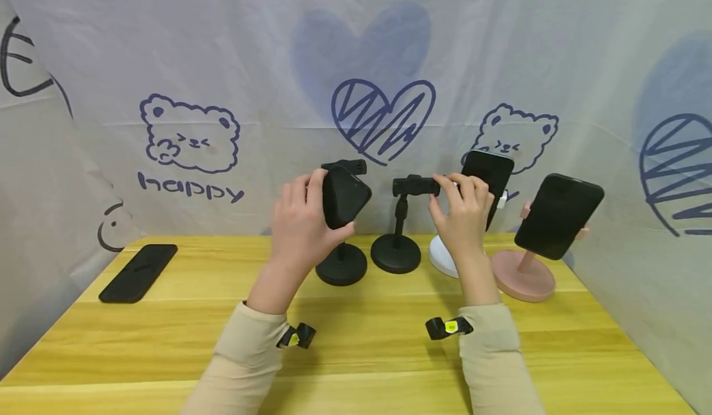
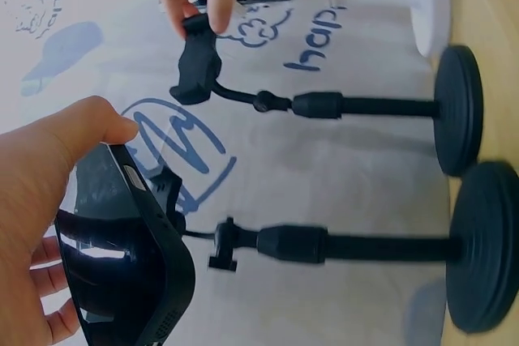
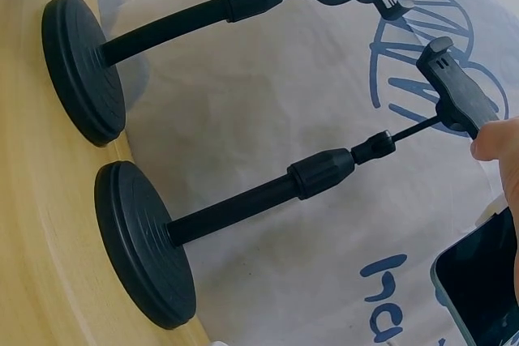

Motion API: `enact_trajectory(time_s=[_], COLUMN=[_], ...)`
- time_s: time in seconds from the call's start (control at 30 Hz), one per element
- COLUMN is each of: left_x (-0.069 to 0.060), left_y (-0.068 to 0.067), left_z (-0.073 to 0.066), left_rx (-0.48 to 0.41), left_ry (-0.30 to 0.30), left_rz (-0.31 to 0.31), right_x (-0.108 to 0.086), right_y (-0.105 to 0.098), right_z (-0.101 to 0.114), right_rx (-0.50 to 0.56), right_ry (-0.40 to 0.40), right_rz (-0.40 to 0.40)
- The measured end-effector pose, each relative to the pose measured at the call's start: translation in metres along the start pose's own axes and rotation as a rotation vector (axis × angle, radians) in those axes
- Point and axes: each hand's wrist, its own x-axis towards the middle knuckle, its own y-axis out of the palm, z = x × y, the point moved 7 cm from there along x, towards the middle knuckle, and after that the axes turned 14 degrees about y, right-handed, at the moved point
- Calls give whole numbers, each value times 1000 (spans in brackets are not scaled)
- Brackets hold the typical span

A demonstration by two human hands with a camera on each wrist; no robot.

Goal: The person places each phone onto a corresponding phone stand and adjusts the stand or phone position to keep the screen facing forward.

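Observation:
My left hand (image 1: 297,235) grips a black smartphone (image 1: 346,197) by its edges, thumb on one side and fingers on the other. Behind that phone stands a black phone stand (image 1: 341,268), its clamp partly hidden in the head view. In the left wrist view the phone appears apart from this stand's clamp (image 2: 168,192). My right hand (image 1: 466,217) pinches the right end of the clamp (image 1: 413,185) on a second black phone stand (image 1: 396,254). That clamp holds no phone, and its round base rests on the table.
Right of the black stands, a white stand (image 1: 442,257) holds a dark phone (image 1: 488,171), partly behind my right hand. A pink stand (image 1: 523,282) farther right holds another phone (image 1: 559,217). One more black phone (image 1: 139,273) lies flat on the wooden table (image 1: 367,365) at left. A printed curtain (image 1: 267,62) hangs behind.

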Motion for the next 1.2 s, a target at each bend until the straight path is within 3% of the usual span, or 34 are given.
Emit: enact_trajectory(time_s=[0.47, 1.03, 1.2], left_x=[18, 33, 34], left_y=[19, 30, 31], left_z=[-18, -30, -32], left_rx=[-65, -93, -89], left_ry=[-130, -246, -249], left_rz=[-20, -143, -172], right_x=[-1, 2, 1], right_y=[-1, 0, 1], right_z=[0, -1, -1], right_rx=[1, -3, -8], right_ry=[-14, -19, -21], right_rz=[-5, -2, -3])
